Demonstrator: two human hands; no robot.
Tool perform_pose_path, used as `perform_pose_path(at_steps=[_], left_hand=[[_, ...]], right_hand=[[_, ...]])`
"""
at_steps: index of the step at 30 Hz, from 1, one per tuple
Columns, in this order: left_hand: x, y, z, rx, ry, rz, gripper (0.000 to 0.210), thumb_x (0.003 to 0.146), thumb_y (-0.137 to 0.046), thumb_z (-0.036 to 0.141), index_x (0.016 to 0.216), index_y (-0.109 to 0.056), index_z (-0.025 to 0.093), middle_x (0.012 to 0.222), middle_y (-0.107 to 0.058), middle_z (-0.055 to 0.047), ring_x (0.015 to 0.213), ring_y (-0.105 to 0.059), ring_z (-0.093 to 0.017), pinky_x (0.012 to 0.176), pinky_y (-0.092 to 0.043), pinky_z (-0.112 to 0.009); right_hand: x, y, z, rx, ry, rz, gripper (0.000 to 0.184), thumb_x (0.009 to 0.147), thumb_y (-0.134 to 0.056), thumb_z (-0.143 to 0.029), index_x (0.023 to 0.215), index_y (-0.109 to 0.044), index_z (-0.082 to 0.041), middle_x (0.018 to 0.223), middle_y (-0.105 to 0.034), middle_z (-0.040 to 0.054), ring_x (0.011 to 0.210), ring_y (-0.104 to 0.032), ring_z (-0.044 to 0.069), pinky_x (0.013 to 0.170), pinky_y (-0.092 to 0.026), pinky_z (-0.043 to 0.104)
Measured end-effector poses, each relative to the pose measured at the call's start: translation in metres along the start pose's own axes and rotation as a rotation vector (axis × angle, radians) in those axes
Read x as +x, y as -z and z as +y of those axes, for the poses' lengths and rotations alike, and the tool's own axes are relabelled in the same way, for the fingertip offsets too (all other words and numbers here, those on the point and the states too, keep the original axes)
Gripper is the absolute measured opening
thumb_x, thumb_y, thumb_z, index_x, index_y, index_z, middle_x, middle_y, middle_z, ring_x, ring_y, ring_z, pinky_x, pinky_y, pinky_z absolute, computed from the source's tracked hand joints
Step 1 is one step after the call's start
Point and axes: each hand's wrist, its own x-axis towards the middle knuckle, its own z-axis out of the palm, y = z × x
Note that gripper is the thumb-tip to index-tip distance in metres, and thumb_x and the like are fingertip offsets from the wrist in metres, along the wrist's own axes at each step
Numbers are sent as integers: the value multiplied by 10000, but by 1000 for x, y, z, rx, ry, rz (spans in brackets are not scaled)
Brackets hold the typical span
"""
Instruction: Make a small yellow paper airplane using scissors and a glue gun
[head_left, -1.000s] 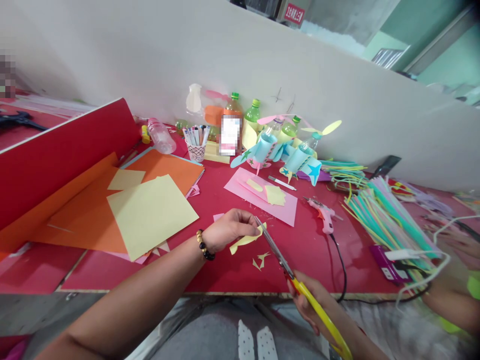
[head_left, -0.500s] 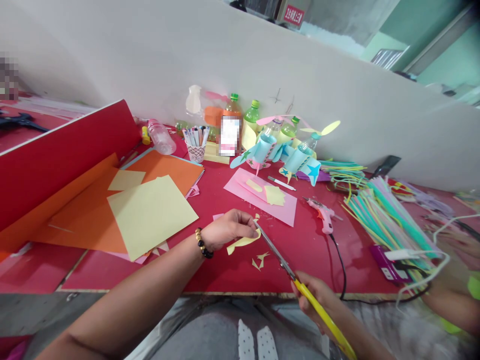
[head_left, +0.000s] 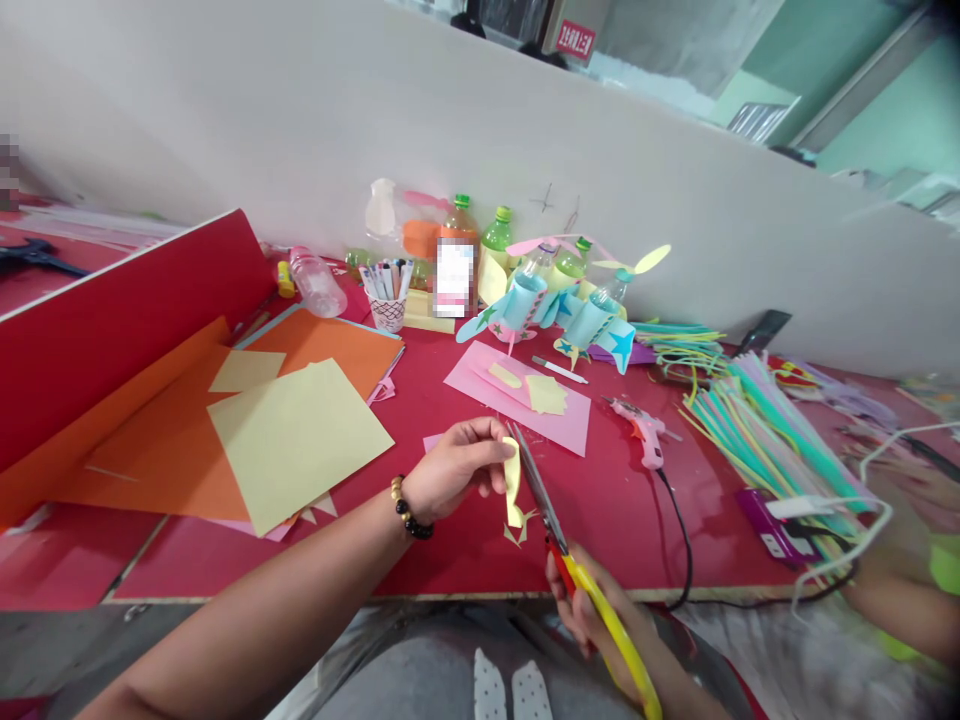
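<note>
Between the thumb and fingers of my left hand (head_left: 469, 458) a narrow, curved strip of pale yellow paper (head_left: 513, 490) hangs over the red table. My right hand (head_left: 592, 605) grips yellow-and-red scissors (head_left: 556, 530). Their blades point away from me, and the tips are close beside the top of the strip; I cannot tell whether they touch it. A few small paper scraps (head_left: 516, 535) lie beneath the strip. Farther back, a pink sheet (head_left: 559, 430) carries cut yellow paper pieces (head_left: 546, 394).
Large yellow paper (head_left: 300, 440) lies on orange sheets at left. A pink glue gun (head_left: 641, 430) with its cord is at right, near bundled pipe cleaners (head_left: 772, 430). Bottle-and-paper rockets (head_left: 525, 300) and a pen cup (head_left: 388, 310) stand at the back. Another person's arm (head_left: 900, 610) shows at right.
The paper strip has turned from lying sideways to hanging downward. The scissors and my right hand have shifted left and turned more upright, and the red handle now shows.
</note>
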Motion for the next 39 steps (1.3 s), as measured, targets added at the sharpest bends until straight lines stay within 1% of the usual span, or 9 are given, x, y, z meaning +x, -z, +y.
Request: perform_pose_path(at_steps=[3, 5, 10, 18, 24, 32, 39], left_hand=[[0, 0, 0, 8, -42, 36, 166, 781, -656, 251, 773, -525, 149, 576, -609, 5, 436, -546, -70, 381, -367, -133], [0, -1, -1, 9, -62, 70, 170, 782, -655, 250, 765, -517, 151, 551, -598, 10, 435, -549, -74, 387, -371, -135], [0, -3, -3, 12, -104, 97, 192, 787, -656, 270, 758, -506, 155, 559, -593, 16, 444, -560, -77, 412, -399, -146], [1, -3, -8, 24, -136, 95, 186, 803, -641, 277, 766, -509, 152, 555, -586, 14, 441, -548, -72, 424, -406, -149], [2, -2, -8, 23, -123, 91, 196, 800, -646, 287, 770, -505, 154, 558, -588, 14, 439, -546, -72, 419, -398, -146], [2, -1, -7, 29, -111, 74, 206, 796, -649, 300, 768, -511, 150, 568, -598, 3, 442, -534, -68, 412, -384, -143], [2, 2, -4, 53, -96, 54, 198, 782, -660, 291, 766, -520, 152, 575, -589, 17, 437, -523, -60, 422, -386, -152]], right_hand=[[1, -4, -5, -28, 15, -10, 637, 663, -490, -803, 865, -439, -201, 725, -394, -41, 463, -252, 40, 389, -205, 192], [2, -5, -5, -44, 13, -15, 625, 678, -472, -802, 855, -424, -204, 678, -380, -54, 457, -239, 43, 391, -205, 192], [3, -6, -2, -112, -7, -21, 576, 741, -411, -780, 864, -393, -218, 544, -280, -97, 432, -192, 56, 380, -191, 185], [2, -6, -2, -201, -26, 2, 572, 765, -359, -778, 874, -389, -217, 523, -305, -97, 423, -225, 59, 372, -215, 177], [3, -9, -7, -170, -33, -10, 595, 740, -360, -801, 836, -390, -214, 508, -296, -105, 396, -223, 47, 357, -228, 169], [3, -7, 1, -117, -11, -33, 586, 752, -370, -788, 834, -402, -208, 478, -301, -109, 374, -217, 45, 347, -216, 167], [3, -7, 2, -73, -16, -35, 573, 751, -381, -785, 820, -403, -217, 458, -310, -107, 365, -219, 52, 350, -194, 179]])
